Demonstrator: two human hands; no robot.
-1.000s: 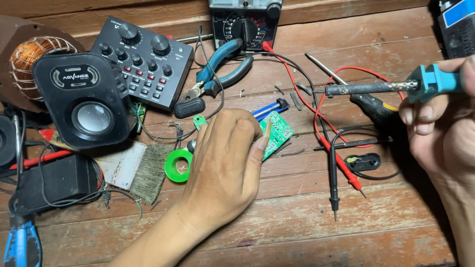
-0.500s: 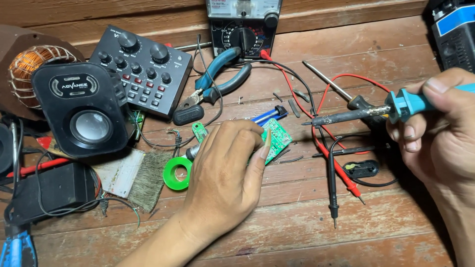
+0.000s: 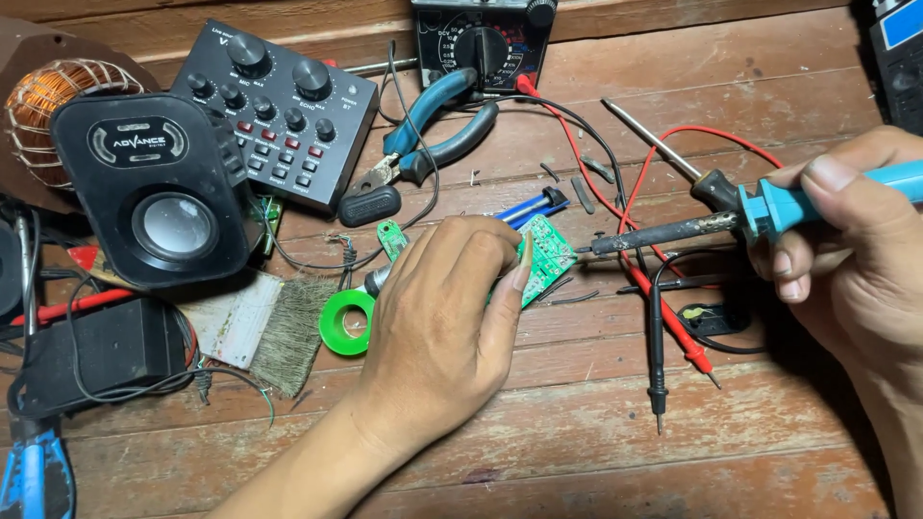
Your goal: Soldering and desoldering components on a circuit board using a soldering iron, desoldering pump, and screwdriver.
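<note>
My left hand [image 3: 442,317] lies palm-down on the wooden table, fingers closed over a small green circuit board [image 3: 545,256] whose right part sticks out past my thumb. My right hand [image 3: 846,259] grips the blue handle of a soldering iron [image 3: 692,231]. The iron lies nearly level and its tip points left, almost touching the board's right edge. A green solder reel [image 3: 344,322] sits just left of my left hand.
A black speaker [image 3: 159,192] and a black audio mixer [image 3: 274,106] stand at the left. Blue-handled pliers [image 3: 433,135], a multimeter [image 3: 481,43] with red and black probes [image 3: 663,336], a wire brush [image 3: 288,332] and a black adapter [image 3: 96,356] lie around.
The soldering iron has come down and left, so its tip has closed in on the circuit board. My left hand has stayed on the board.
</note>
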